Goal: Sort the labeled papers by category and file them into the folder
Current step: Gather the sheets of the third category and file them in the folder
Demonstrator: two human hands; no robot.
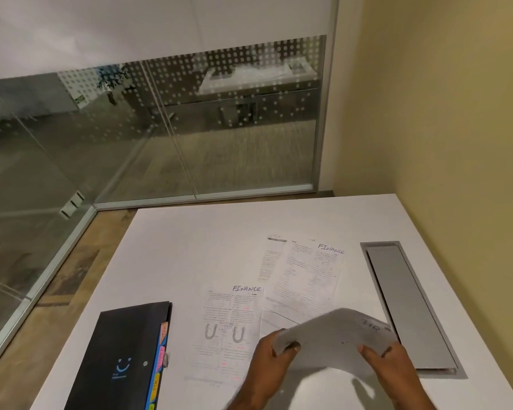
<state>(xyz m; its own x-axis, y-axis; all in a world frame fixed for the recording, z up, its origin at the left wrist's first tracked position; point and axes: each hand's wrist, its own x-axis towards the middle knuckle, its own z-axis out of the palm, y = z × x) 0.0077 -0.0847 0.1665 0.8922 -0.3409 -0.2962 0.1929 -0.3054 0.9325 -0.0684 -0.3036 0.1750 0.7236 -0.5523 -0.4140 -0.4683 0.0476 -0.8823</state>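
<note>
- Folder (122, 359), black and closed, lies flat on the white table (190, 238), with coloured index tabs (160, 361) showing along its right edge; it serves here as the landmark.
- Just right of the folder, a printed sheet headed "FINANCE" (230, 327) lies flat on the table, apart from the folder's tabbed edge.
- Farther right of the folder and beyond that sheet, a second sheet headed "FINANCE" (307, 276) lies on top of another printed page, slightly askew.
- Well right of the folder, both hands hold one sheet marked "HR" (335, 335) lifted off the table and bowed upward – blurred, so its print cannot be read beyond the label.
- Left hand (271, 361) pinches that sheet's left edge, fingers closed on the paper.
- Right hand (393, 368) grips its right side, thumb on top.
- Farthest right of the folder, a grey cable hatch (409, 303) sits recessed in the table.
</note>
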